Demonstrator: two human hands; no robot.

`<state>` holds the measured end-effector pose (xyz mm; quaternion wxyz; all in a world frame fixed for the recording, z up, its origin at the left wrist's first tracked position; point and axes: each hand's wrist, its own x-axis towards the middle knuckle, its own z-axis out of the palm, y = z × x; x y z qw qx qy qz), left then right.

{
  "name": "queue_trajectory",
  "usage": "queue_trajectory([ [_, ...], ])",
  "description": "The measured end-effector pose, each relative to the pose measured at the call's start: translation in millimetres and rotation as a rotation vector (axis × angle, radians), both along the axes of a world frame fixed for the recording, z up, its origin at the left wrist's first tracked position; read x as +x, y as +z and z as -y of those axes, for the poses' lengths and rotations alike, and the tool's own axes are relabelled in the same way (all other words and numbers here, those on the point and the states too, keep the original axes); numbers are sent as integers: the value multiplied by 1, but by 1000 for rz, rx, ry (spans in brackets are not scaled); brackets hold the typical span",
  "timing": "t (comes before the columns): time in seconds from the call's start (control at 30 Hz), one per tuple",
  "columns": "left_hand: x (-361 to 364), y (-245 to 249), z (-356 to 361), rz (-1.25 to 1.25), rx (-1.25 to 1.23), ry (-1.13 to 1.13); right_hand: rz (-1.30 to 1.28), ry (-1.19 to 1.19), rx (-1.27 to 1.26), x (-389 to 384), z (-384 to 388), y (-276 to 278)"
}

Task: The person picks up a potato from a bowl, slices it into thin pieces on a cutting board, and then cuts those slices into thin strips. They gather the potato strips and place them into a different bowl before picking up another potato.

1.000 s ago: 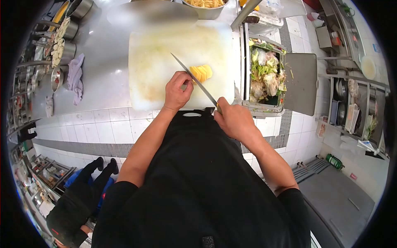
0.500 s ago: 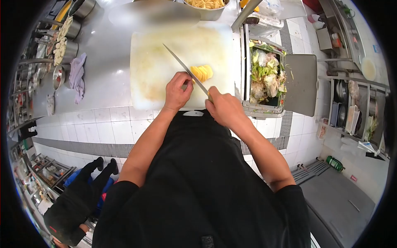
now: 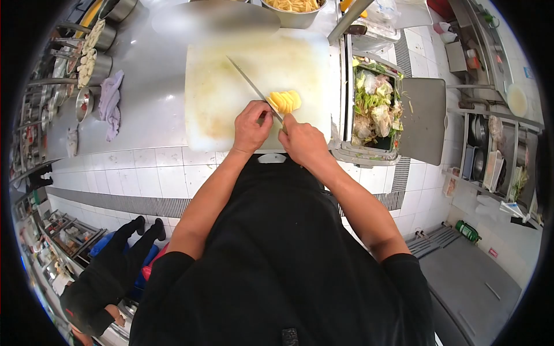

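My right hand [image 3: 306,141] grips the handle of a kitchen knife [image 3: 247,79], whose long blade slants up and to the left across the white cutting board [image 3: 208,75]. My left hand [image 3: 253,126] is closed at the blade's left side, fingers curled in and knuckles near the steel. Whatever lies beneath those fingers is hidden. Overlapping yellow slices [image 3: 285,101], which look like potato, lie on the board just right of the blade.
A bowl of cut yellow strips [image 3: 294,14] stands beyond the board. To the right is a bin of vegetable scraps [image 3: 375,109]. A purple cloth [image 3: 109,104] and metal pots [image 3: 101,69] are on the left. Another person [image 3: 107,271] is behind at lower left.
My right hand has drawn in toward my left hand, and the knife has shifted slightly left relative to the board. The slices remain in a row; the whole view has shifted a little.
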<state>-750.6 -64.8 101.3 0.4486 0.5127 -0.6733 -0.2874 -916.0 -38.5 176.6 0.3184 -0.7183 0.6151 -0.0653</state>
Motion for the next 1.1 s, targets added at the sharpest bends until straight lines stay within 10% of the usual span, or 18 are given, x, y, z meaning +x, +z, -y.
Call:
queue_trajectory([
  [0.43, -4, 3, 5, 90, 188, 17, 205, -344, 122, -61, -9, 49],
  [0.5, -18, 13, 9, 328, -209, -33, 177, -374, 99, -79, -18, 39],
  [0.67, -46, -5, 29, 745, -140, -213, 67, -377, 102, -99, -38, 20],
  [1.1, -50, 0, 24, 594, -105, -125, -33, -269, -94, -78, -58, 0],
])
